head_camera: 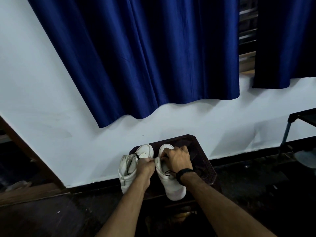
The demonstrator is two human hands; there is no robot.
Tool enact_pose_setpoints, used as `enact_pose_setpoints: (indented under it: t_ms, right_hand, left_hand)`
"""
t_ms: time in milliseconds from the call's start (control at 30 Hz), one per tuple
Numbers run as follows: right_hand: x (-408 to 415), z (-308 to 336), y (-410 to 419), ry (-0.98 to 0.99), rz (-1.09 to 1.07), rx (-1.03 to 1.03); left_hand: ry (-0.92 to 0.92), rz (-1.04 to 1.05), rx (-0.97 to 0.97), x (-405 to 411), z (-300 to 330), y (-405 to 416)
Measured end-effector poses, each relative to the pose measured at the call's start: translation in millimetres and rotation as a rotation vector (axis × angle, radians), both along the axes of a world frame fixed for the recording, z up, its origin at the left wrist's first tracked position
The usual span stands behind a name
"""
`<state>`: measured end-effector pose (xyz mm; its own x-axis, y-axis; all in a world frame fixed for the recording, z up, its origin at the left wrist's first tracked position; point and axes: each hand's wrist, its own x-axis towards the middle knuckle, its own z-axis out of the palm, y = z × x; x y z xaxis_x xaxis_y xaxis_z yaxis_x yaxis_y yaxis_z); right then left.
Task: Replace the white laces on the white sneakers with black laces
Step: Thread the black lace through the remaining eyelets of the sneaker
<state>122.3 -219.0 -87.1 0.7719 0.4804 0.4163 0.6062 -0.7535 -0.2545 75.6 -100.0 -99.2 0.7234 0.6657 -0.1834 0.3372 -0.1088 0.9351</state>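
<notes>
Both hands point(177, 159) on right sneaker point(171, 182)

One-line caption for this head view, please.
Both hands, left hand and right hand, work at the right sneaker beside the left sneaker on a dark stool.

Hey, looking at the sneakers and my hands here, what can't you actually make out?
Head view:
- Right sneaker eyelets: hidden under right hand.
- What the left hand pinches: too small to tell.
- Black lace on left sneaker: its path runs behind the hands.
</notes>
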Motion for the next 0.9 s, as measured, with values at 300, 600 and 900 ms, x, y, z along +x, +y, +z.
enact_pose_setpoints:
  t_ms: [300,600,900]
  right_hand:
    - [4.8,-7.2,7.8,-0.116,-0.127,-0.088]
    - [15.7,-18.7,12.9,-0.089,-0.174,-0.135]
    - [15.6,-20.2,14.0,-0.069,-0.222,-0.188]
  left_hand:
    - [0.322,-0.108,1.035,-14.9,51.4,-3.7]
    - [-0.16,-0.091,-0.224,-18.1,94.1,54.1]
    - [0.299,-0.505,0.885,-29.5,104.1,88.4]
